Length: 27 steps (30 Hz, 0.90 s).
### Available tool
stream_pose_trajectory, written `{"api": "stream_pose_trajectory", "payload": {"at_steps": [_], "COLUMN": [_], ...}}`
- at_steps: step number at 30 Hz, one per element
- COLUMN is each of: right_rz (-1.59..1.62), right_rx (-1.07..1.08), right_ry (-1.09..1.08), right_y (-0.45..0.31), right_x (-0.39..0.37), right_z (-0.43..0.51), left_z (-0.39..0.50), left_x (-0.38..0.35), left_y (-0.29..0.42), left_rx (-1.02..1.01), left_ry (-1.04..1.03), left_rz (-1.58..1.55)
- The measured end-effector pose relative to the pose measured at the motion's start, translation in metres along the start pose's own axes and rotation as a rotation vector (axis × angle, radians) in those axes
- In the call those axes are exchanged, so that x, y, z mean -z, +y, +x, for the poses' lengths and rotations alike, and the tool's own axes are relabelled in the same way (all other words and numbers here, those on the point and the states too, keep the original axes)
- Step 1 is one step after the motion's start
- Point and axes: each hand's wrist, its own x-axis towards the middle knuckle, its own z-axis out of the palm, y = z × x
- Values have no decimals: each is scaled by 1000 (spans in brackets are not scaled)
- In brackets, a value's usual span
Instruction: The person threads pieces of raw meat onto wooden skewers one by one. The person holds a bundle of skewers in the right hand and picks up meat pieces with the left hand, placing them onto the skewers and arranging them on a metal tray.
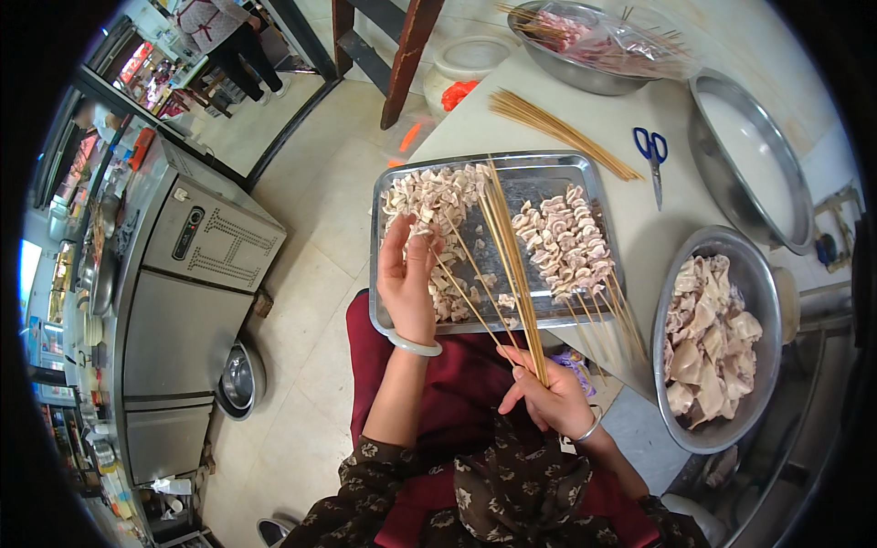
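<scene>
My right hand [548,394] is closed round the lower ends of a bundle of bamboo skewers [515,274], which points away over a rectangular metal tray [503,233]. Two skewers splay out to the left of the bundle. My left hand [409,274] is raised over the tray's left side, fingertips at a small piece of pale meat on the tip of one splayed skewer. Below it lies a heap of cut pale meat pieces [428,192]. Filled meat skewers [569,240] lie side by side on the tray's right, their bare ends over the near edge.
On the table [658,240] are loose skewers [565,133], blue-handled scissors [654,164], a bowl of skewered meat under plastic [589,61] and a basin of whitish liquid [750,161]. A basin of larger meat pieces [716,342] stands at right. A person [223,41] stands beyond the doorway.
</scene>
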Motion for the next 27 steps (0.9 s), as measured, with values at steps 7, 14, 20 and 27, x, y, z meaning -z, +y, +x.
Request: {"api": "stream_pose_trajectory", "payload": {"at_steps": [7, 14, 20, 27], "right_rz": [-75, -14, 105, 313], "right_rx": [-1, 105, 160, 172], "right_ry": [120, 170, 166, 224], "right_y": [13, 23, 24, 14], "right_x": [7, 7, -5, -6], "right_z": [-5, -6, 16, 36], "left_z": [18, 12, -13, -49], "left_x": [17, 14, 3, -12], "left_y": [9, 4, 12, 7], "left_rx": [566, 651, 755, 834], "left_ry": [-204, -189, -284, -412], "left_rz": [-280, -413, -322, -225]}}
